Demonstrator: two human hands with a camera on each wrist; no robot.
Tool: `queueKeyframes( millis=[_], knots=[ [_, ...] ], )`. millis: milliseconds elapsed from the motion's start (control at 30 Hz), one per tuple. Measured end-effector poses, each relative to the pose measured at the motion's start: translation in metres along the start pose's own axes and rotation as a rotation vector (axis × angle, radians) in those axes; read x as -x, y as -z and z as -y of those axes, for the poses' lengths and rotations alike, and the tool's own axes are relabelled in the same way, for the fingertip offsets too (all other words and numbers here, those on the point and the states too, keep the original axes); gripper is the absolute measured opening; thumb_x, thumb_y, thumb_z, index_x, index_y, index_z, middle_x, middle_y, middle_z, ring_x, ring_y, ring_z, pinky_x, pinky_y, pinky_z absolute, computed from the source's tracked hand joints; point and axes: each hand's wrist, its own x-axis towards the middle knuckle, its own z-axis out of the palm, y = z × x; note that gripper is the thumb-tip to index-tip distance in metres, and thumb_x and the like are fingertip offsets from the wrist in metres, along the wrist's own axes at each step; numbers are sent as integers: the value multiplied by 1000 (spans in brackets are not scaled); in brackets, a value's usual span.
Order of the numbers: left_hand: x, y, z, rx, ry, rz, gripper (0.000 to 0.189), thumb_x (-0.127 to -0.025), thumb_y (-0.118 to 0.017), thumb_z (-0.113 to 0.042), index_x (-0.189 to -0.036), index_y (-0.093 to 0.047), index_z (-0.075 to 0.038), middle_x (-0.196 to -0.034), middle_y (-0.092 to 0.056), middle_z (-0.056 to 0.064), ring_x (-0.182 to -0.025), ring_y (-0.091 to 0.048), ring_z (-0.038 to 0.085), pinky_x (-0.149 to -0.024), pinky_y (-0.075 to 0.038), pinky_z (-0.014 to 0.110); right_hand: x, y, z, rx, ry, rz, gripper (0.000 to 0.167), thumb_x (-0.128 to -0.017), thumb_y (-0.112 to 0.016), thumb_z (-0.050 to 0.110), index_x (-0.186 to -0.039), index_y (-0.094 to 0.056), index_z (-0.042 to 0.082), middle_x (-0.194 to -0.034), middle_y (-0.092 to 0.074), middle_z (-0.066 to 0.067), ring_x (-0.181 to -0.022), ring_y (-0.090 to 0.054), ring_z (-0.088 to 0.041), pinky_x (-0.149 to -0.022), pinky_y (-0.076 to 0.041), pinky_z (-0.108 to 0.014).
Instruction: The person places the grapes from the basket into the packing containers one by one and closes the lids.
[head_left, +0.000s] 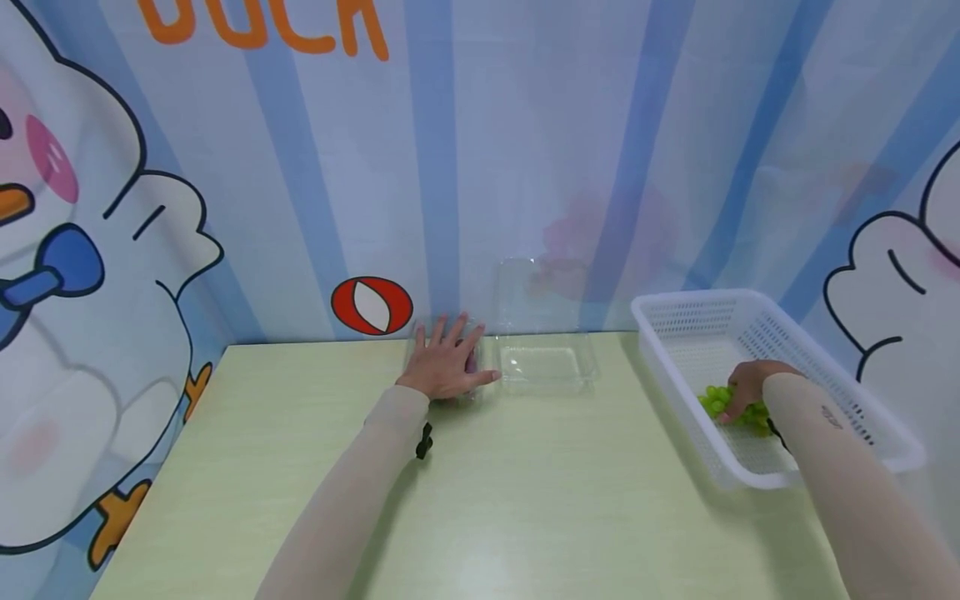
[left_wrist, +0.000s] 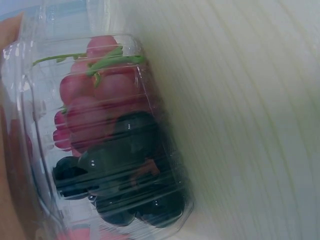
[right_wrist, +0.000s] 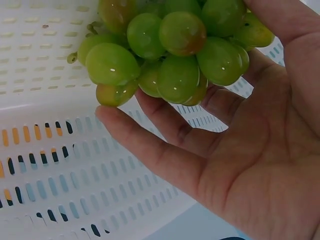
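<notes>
My left hand [head_left: 446,367] lies with fingers spread on a clear plastic box at the back of the table. Inside that box, the left wrist view shows red grapes [left_wrist: 87,120] with a green stem and dark grapes [left_wrist: 120,160]. To its right, a second clear box [head_left: 546,360] stands with its lid [head_left: 551,292] raised against the backdrop. My right hand [head_left: 757,385] reaches into the white basket [head_left: 678,392] and holds a bunch of green grapes [right_wrist: 175,55]. Fingers curve under the bunch, and the thumb is at its other side.
The basket's slotted side [right_wrist: 75,165] rises around the right hand. A striped blue cloth backdrop [head_left: 480,167] with cartoon ducks stands right behind the pale table [head_left: 540,492].
</notes>
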Motion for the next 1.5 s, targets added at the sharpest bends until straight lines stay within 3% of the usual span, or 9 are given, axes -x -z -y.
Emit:
queueKeyframes(
  millis=[567, 1033, 1267, 1500],
  knots=[
    [2, -1, 1, 5, -1, -18, 93, -89, -43, -80, -163, -24, -27, -171, -13, 10, -156, -9, 43, -117, -6, 73, -1, 0, 2, -48, -29, 1, 113, -70, -88, 57, -143, -42, -17, -143, -40, -43, -128, -42, -60, -99, -47, -62],
    [3, 0, 0, 21, 2, -12, 93, -89, -44, -79, -163, -25, -27, -171, -13, 11, -156, -9, 43, -117, -4, 73, -5, -5, -5, -100, -24, -18, 118, -68, -85, 64, -142, -42, -17, -142, -41, -42, -128, -41, -60, -101, -44, -64],
    [2, -1, 0, 15, 3, -6, 93, -89, -43, -80, -164, -23, -28, -171, -12, 10, -156, -9, 43, -118, -5, 73, 2, -5, -4, -83, -35, -19, 121, -68, -83, 68, -144, -40, -16, -144, -38, -42, -131, -37, -62, -104, -41, -67],
    [2, 3, -1, 13, 4, -10, 93, -90, -43, -80, -164, -21, -28, -171, -12, 10, -156, -9, 43, -118, -4, 73, 8, -1, -4, -32, -8, -32, 123, -73, -74, 75, -143, -39, -19, -143, -39, -42, -129, -43, -58, -104, -42, -65]
  ],
)
